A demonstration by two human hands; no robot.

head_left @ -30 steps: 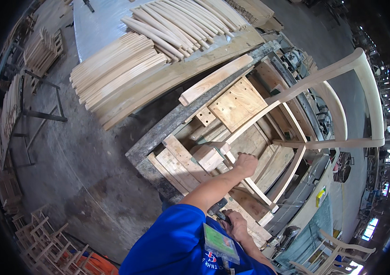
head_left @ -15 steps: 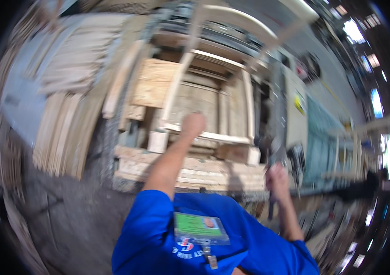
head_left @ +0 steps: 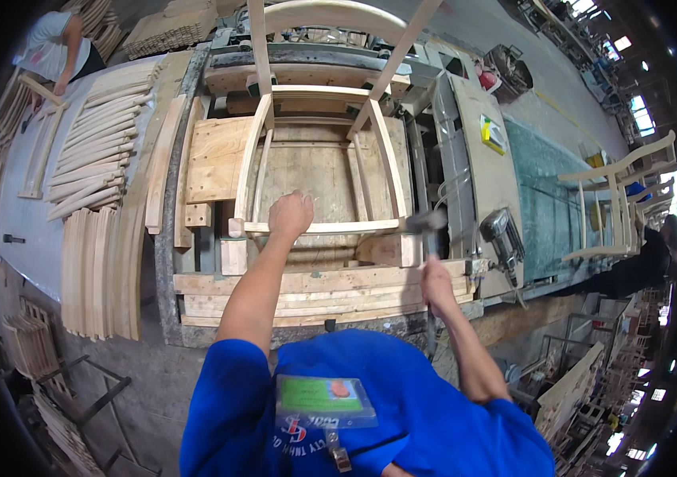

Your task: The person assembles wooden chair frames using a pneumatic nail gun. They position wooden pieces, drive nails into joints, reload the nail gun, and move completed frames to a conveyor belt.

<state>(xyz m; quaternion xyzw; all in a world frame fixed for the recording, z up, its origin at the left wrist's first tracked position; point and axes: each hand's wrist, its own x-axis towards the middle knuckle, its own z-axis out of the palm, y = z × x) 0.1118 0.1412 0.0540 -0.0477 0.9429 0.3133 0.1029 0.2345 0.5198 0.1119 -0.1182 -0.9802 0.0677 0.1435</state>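
Note:
A pale wooden chair frame (head_left: 321, 228) lies in a wood-blocked bench fixture, its back posts and curved top rail toward the far side. My left hand (head_left: 291, 215) is closed on the near rail, left of its middle. In my right hand (head_left: 437, 288) is the handle of a hammer. The hammer's head (head_left: 426, 222), blurred by motion, is beside the frame's near right corner; whether it touches the wood I cannot tell.
Stacked wooden slats (head_left: 104, 270) lie on the left table. A nail gun (head_left: 502, 238) and a yellow box (head_left: 494, 133) rest on the board at right. Another chair frame (head_left: 617, 195) stands beyond them. A person (head_left: 60, 44) works at far left.
My right hand has moved forward and left, bringing the hammer up to the frame's near right corner. My left hand stays on the near rail. The whole view has swung round.

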